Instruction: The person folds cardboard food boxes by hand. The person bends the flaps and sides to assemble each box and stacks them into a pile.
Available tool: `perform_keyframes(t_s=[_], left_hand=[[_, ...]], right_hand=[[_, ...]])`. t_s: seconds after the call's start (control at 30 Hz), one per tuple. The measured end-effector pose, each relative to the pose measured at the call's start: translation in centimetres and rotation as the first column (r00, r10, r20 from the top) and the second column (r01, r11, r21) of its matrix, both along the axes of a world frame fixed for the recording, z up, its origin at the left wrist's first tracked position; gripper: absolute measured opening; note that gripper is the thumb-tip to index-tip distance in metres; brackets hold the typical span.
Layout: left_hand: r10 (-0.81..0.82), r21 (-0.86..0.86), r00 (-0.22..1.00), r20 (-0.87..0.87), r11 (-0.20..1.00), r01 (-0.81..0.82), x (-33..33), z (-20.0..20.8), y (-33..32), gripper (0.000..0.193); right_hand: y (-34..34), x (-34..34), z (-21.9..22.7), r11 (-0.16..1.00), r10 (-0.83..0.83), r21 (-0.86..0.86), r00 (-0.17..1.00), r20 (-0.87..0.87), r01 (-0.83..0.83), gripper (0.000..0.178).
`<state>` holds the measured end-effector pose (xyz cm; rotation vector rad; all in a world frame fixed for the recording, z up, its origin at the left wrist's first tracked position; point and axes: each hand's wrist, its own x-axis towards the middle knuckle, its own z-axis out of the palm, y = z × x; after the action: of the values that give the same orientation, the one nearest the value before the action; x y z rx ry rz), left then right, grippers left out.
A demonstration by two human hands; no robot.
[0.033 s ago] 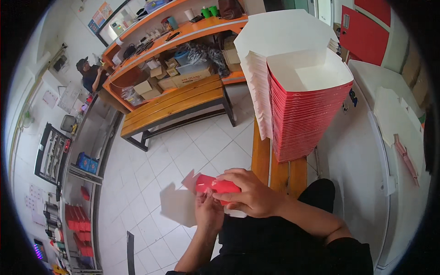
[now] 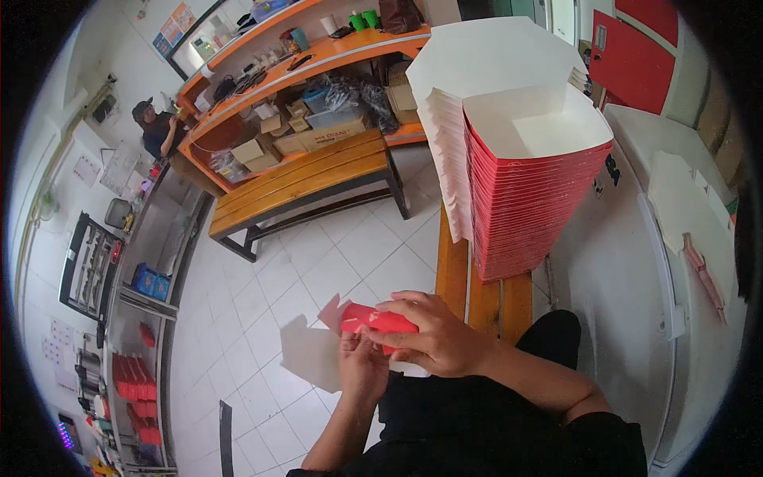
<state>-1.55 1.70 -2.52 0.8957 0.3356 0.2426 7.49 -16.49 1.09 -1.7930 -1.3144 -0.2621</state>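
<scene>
Low in front of my lap, I hold a partly folded cardboard box point(image 2: 369, 319) with a red outside and a white lid flap. The flap spreads out to the left, past my left hand. My right hand point(image 2: 433, 334) lies over the red side with its fingers curved around it. My left hand point(image 2: 364, 362) pinches the near edge from below, with its fingertips close to my right hand's. Part of the box is hidden behind my hands. To the right, a tall stack of nested red boxes point(image 2: 524, 207) with white insides and raised lids stands on a wooden bench point(image 2: 501, 306).
Another wooden bench point(image 2: 310, 179) stands ahead on the tiled floor. Behind it is an orange counter point(image 2: 334, 48) with cartons beneath. A person point(image 2: 159, 131) stands far left by metal shelving point(image 2: 147, 298). A white chest-like unit point(image 2: 612, 318) stands close on my right.
The box in my hands has tilted slightly, its white flap shifting a little to the right. Both hands keep nearly the same hold.
</scene>
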Motion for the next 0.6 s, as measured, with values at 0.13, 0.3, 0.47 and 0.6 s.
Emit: perform_keyframes(t_s=[0.13, 0.3, 0.47, 0.6], left_hand=[[-0.125, -0.085, 0.980, 0.155, 0.987, 0.139, -1.1, -0.2, -2.0, 0.037], [0.079, 0.288, 0.995, 0.054, 0.953, -0.091, -0.3, 1.1, -2.9, 0.027], [-0.136, 0.426, 0.976, -0.173, 0.882, 0.199, -2.2, -0.5, 3.0, 0.015], [-0.370, 0.514, 0.869, -0.328, 0.702, 0.493, -3.8, 1.7, 1.8, 0.026]], right_hand=[[1.3, -1.1, -2.1, 0.955, -0.280, -0.093, 0.960, 0.028, 0.281, 0.048], [2.1, -1.9, -3.5, 0.972, -0.233, -0.014, 0.972, -0.015, 0.233, 0.056], [0.0, 1.3, -3.2, 0.999, -0.040, 0.014, 0.908, -0.417, 0.051, 0.049], [-0.8, 2.2, -3.8, 0.926, 0.118, -0.200, 0.748, -0.653, -0.320, 0.047]])
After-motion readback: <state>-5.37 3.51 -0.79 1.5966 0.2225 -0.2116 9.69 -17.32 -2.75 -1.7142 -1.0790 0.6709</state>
